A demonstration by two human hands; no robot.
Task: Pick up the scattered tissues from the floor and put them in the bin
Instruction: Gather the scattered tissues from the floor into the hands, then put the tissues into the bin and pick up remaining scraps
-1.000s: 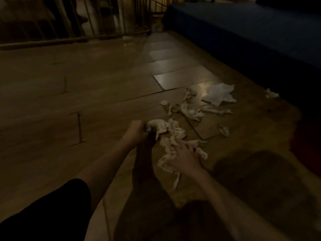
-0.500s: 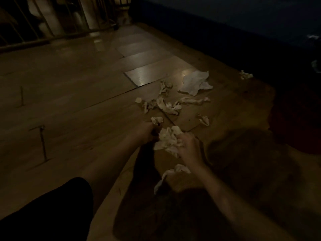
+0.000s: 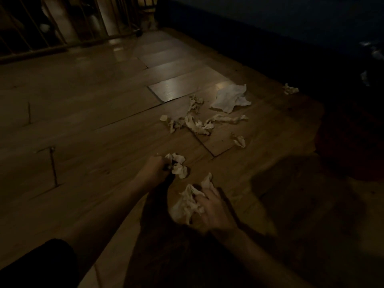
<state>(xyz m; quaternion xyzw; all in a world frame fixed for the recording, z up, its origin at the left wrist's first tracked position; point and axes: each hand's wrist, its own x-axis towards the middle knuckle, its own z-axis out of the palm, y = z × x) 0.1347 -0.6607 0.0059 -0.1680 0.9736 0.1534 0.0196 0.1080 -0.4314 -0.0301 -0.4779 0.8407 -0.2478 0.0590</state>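
A dim brown wooden plank floor point(image 3: 87, 113) is seen, strewn with crumpled white tissues point(image 3: 193, 123) and one flat white tissue sheet point(image 3: 229, 98). A large tissue wad point(image 3: 188, 201) is clutched by the right hand point(image 3: 214, 208); a smaller wad point(image 3: 177, 165) is gripped by the left hand point(image 3: 154, 168).

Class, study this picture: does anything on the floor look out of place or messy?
Yes. Crumpled tissues lie strewn across the wooden floor, with a flatter sheet beyond them and a stray scrap near the dark furniture. Each hand, left and right, grips a wad. No bin is visible.
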